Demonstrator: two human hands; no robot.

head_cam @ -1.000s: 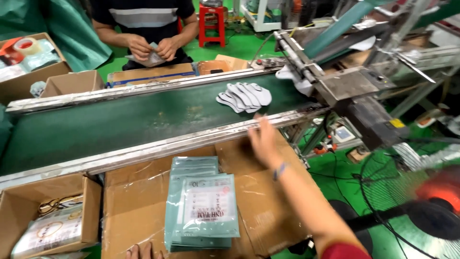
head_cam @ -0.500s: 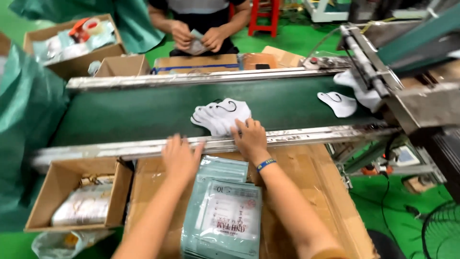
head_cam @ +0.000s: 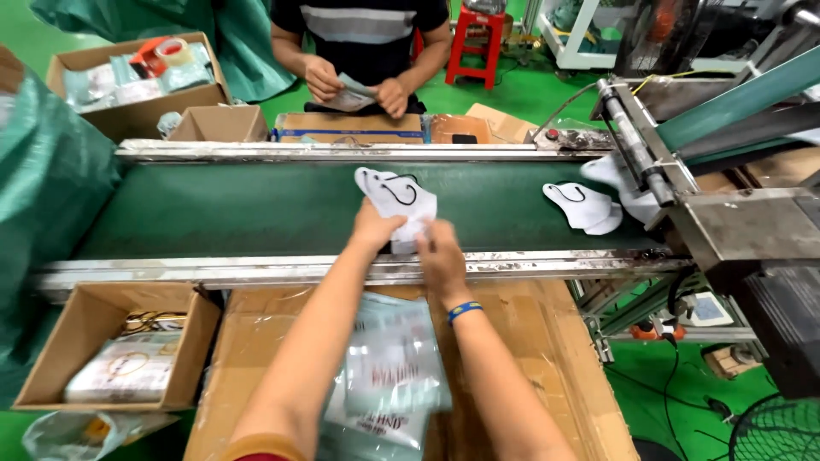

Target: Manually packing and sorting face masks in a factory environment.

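Conveyor belt (head_cam: pixel 239 209): a long dark green belt between two metal rails; it runs across the whole view from left to right.
Machine (head_cam: pixel 726 171): grey metal frame with rollers at the right end of the belt.
Cardboard table (head_cam: pixel 256 341): brown cardboard surface on the near side of the belt, under the two arms.
Open box (head_cam: pixel 51 358): cardboard box at the near left, with packed flat bags inside.
Pile of pouches (head_cam: pixel 393 376): pale printed plastic pouches on the cardboard, between the forearms.
Other person (head_cam: pixel 359 51): stands across the belt in a dark striped shirt; both of that person's hands hold a small pouch.
Stack of white masks (head_cam: pixel 397 201): lies on the near half of the belt, near the middle, with black ear loops visible.
Left hand (head_cam: pixel 376 229): closed on the near edge of the stack.
Right hand (head_cam: pixel 440 252): just beside the left one, fingers gripping the same stack; a blue wristband is on this wrist.
Loose masks (head_cam: pixel 585 205): a few white ones further right on the belt, near the machine, well apart from the hands.
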